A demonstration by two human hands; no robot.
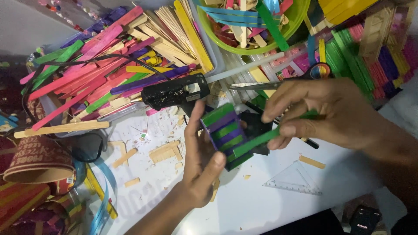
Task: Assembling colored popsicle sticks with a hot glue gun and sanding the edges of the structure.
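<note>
Two hands work a light, brittle stick panel (222, 130): left hand (200, 165) cups its edge, right hand (322, 113) pinches a green stick (257, 141) flat against it; glued joints probably weak, so grip by the edges.

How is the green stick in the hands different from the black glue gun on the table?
The green stick is thin, flat and plain; the black glue gun is bulky, with a pale glue rod sticking out its back. The green stick is pinched in the right hand against the striped green-and-purple panel held by the left hand; the glue gun lies untouched on its side. The stick is bright green, the gun black. Both sit over the white table.
</note>
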